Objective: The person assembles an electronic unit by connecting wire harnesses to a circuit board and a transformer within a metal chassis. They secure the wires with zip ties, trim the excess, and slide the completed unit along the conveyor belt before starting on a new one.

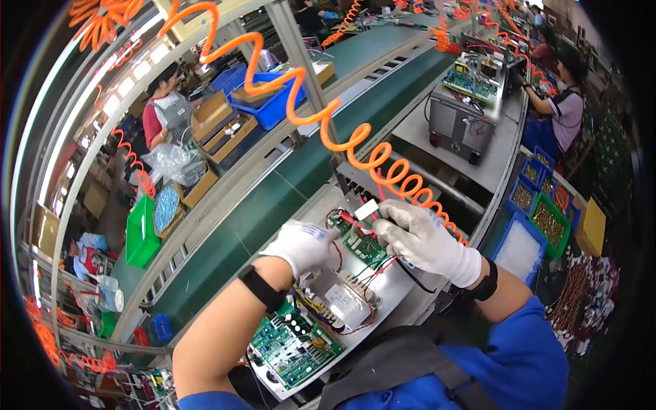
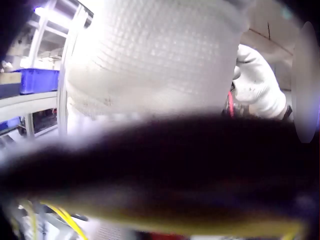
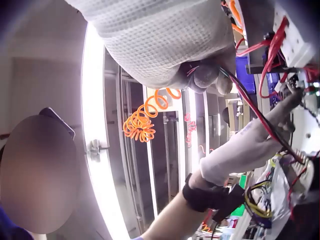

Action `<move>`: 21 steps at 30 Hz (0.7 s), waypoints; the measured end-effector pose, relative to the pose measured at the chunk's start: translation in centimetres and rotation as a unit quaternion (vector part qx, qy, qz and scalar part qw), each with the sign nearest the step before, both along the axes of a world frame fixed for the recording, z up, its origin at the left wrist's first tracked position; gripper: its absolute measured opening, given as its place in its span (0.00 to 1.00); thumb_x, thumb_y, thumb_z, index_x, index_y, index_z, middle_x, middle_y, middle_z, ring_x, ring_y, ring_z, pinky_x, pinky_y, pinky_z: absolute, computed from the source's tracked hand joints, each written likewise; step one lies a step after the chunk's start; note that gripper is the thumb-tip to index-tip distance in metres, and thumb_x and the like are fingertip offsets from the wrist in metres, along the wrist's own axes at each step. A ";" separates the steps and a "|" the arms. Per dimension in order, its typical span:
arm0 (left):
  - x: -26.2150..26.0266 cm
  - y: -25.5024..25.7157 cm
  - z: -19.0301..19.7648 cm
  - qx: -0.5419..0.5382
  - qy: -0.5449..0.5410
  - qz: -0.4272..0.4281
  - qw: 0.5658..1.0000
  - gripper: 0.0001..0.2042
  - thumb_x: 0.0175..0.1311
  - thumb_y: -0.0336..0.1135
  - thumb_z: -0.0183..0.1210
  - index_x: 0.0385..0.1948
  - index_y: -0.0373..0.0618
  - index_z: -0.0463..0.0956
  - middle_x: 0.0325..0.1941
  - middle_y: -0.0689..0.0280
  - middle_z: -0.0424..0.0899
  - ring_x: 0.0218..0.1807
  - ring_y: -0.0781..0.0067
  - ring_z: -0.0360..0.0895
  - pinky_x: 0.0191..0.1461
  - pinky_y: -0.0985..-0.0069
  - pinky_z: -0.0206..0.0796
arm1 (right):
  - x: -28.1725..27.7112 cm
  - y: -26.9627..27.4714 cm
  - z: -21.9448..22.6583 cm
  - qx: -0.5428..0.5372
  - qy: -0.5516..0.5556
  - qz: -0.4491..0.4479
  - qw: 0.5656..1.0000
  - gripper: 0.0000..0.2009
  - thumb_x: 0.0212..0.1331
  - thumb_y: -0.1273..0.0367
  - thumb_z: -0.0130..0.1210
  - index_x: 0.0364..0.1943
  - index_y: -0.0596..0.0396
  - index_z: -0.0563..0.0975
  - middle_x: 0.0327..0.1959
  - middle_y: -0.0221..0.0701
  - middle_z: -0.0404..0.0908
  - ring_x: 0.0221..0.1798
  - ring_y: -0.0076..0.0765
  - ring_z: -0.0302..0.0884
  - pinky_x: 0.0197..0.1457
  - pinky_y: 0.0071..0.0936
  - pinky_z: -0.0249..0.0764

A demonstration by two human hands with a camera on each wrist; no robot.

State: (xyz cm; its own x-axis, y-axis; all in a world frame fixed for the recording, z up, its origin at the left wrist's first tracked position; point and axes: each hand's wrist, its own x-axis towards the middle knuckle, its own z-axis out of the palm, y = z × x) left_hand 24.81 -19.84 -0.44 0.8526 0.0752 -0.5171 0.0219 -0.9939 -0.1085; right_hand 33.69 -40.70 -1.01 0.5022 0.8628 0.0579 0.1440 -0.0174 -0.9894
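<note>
My right hand (image 1: 420, 239), in a white glove with grey fingertips, pinches a bundle of thin red and black wires (image 3: 250, 105) above the chassis. Their lower ends run down to the chassis. My left hand (image 1: 304, 246), also gloved, reaches across the near side. Its index finger stretches to the green circuit board (image 1: 365, 247), fingertip right at the small parts there; I cannot tell whether it pinches one. A white block (image 1: 367, 209) with red wires sits just beyond both hands. The left wrist view is mostly filled by the glove and a dark blurred band.
A silver metal box (image 1: 347, 304) and a second green board (image 1: 294, 347) lie nearer my body. An orange coiled hose (image 1: 369, 147) hangs across in front. The green conveyor (image 1: 236, 236) runs along the left. Blue and green parts bins (image 1: 549, 222) stand at right.
</note>
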 end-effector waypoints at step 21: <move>-25.0 12.8 0.4 -0.096 -0.282 0.158 0.941 0.20 0.56 0.39 0.56 0.50 0.39 0.75 0.54 0.50 0.75 0.55 0.46 0.71 0.60 0.58 0.63 | 3.1 8.3 -4.5 -0.255 -0.621 0.437 0.599 0.06 0.49 0.71 0.54 0.22 0.60 0.79 0.25 0.43 0.79 0.30 0.50 0.79 0.35 0.38 0.75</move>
